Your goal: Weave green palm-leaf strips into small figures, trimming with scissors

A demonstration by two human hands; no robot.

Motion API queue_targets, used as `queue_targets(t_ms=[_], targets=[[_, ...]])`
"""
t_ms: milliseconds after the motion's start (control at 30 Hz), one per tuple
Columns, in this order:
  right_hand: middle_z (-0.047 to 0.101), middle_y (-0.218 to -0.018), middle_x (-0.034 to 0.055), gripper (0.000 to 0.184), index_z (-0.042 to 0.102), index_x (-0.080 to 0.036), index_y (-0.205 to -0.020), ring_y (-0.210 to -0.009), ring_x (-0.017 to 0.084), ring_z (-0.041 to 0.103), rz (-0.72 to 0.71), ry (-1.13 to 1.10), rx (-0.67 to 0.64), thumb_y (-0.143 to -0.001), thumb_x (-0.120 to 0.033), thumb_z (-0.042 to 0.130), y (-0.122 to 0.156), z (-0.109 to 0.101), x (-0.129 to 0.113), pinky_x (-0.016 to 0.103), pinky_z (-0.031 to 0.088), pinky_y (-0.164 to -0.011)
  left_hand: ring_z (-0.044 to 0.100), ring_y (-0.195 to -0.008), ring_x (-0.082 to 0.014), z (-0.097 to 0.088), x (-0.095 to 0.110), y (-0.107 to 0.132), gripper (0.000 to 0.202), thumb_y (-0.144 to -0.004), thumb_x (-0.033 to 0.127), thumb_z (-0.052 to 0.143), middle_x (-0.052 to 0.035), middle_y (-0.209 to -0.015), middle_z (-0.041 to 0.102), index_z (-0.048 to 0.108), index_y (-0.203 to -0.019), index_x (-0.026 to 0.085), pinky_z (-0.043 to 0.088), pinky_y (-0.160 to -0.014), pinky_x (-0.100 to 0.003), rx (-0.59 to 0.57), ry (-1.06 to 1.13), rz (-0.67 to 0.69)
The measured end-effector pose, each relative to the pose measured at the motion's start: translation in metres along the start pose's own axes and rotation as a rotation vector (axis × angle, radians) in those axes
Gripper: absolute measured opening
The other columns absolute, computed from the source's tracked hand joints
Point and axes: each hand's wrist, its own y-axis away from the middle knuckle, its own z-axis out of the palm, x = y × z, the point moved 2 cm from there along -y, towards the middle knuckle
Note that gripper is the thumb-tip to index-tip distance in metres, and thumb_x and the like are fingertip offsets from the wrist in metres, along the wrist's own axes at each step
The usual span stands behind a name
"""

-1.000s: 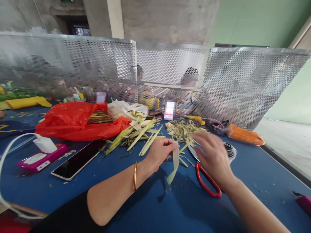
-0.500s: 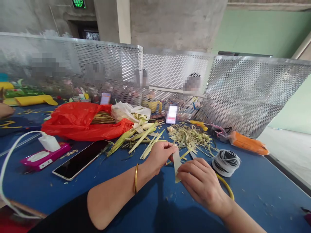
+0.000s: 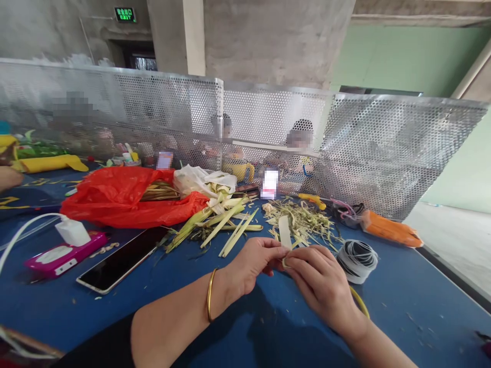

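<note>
My left hand [image 3: 256, 263] and my right hand [image 3: 322, 281] meet over the blue table, fingertips closed on a pale, flat strip of plant leaf [image 3: 284, 232]. The strip stands up above the fingers, and its lower end is pinched between both hands. A gold bangle [image 3: 210, 295] circles my left wrist. Just beyond the hands lies a heap of thin dry shavings [image 3: 301, 222]. Left of that are pale green stalks and husk pieces [image 3: 224, 225]. To the right of my right hand stands a spool of grey-white cord [image 3: 357, 260].
A red plastic bag [image 3: 111, 199], a dark-screened phone [image 3: 123, 260] and a magenta power strip [image 3: 65, 255] with a white charger lie at left. An orange packet [image 3: 391, 228] is at right. A perforated metal screen [image 3: 268, 112] closes the back, with people behind it.
The strip has gone from hanging below my left fingers to standing above them. My left hand has moved down to my right, and both now pinch its lower end.
</note>
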Motion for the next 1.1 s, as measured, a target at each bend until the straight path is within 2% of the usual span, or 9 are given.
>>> queue_targets(t_ms=[133,267,367,600,800,933,1100], targets=[[0.07,-0.089,0.0033,0.011,0.065,-0.023,-0.092,-0.081,0.017,0.063,0.151,-0.115,-0.047,-0.092,-0.021,0.055,0.004,0.006,0.005,0.034,0.047,-0.078,0.051,-0.052,-0.0084,0.001,0.0,0.0,0.023,-0.058,0.03,0.077,0.0022,-0.057,0.057,0.062,-0.066,0.014,0.031,-0.045,-0.02,0.058,0.003,0.023],[0.067,-0.081,0.0013,0.006,0.061,-0.023,-0.086,-0.081,0.018,0.061,0.428,-0.187,-0.001,-0.09,-0.027,0.058,0.01,0.012,0.011,0.031,0.047,-0.074,0.058,-0.057,-0.0116,0.002,-0.001,0.001,0.024,-0.058,0.028,0.077,-0.0005,-0.062,0.062,0.065,-0.071,0.013,0.04,-0.05,-0.022,0.085,0.024,0.032],[0.063,-0.076,0.0004,0.013,0.057,-0.022,-0.078,-0.076,0.018,0.059,0.574,-0.254,0.002,-0.089,-0.029,0.057,0.01,0.014,0.013,0.029,0.046,-0.07,0.061,-0.058,-0.0127,0.003,-0.003,0.001,0.022,-0.06,0.027,0.077,-0.001,-0.063,0.063,0.065,-0.071,0.013,0.046,-0.056,-0.024,0.08,0.057,0.023],[0.063,-0.087,0.0035,0.016,0.056,-0.021,-0.075,-0.084,0.019,0.059,0.631,-0.36,0.023,-0.088,-0.031,0.056,0.01,0.016,0.013,0.03,0.046,-0.076,0.065,-0.061,-0.0147,0.005,-0.005,0.001,0.02,-0.065,0.028,0.076,-0.004,-0.066,0.068,0.069,-0.076,0.013,0.049,-0.06,-0.026,0.066,0.063,0.003],[0.061,-0.069,-0.0005,0.016,0.055,-0.021,-0.074,-0.065,0.016,0.056,0.751,-0.35,-0.088,-0.086,-0.032,0.056,0.012,0.018,0.015,0.026,0.044,-0.061,0.066,-0.063,-0.0159,0.006,-0.004,0.002,0.029,-0.065,0.038,0.077,-0.0065,-0.067,0.069,0.07,-0.074,0.012,0.048,-0.059,-0.025,0.031,0.044,-0.029],[0.058,-0.067,-0.0019,0.015,0.053,-0.021,-0.074,-0.063,0.014,0.054,0.765,-0.365,-0.037,-0.084,-0.03,0.059,0.011,0.018,0.017,0.024,0.042,-0.058,0.067,-0.063,-0.0165,0.007,-0.002,0.004,0.036,-0.069,0.048,0.072,-0.0075,-0.066,0.069,0.07,-0.07,0.011,0.047,-0.057,-0.024,0.024,0.017,-0.033],[0.06,-0.07,-0.0007,0.012,0.053,-0.021,-0.079,-0.064,0.015,0.056,0.772,-0.436,0.009,-0.083,-0.03,0.06,0.011,0.019,0.018,0.025,0.045,-0.058,0.066,-0.061,-0.0153,0.006,-0.005,0.002,0.022,-0.066,0.034,0.077,-0.0039,-0.064,0.068,0.07,-0.073,0.014,0.047,-0.057,-0.024,0.031,-0.015,0.007]])
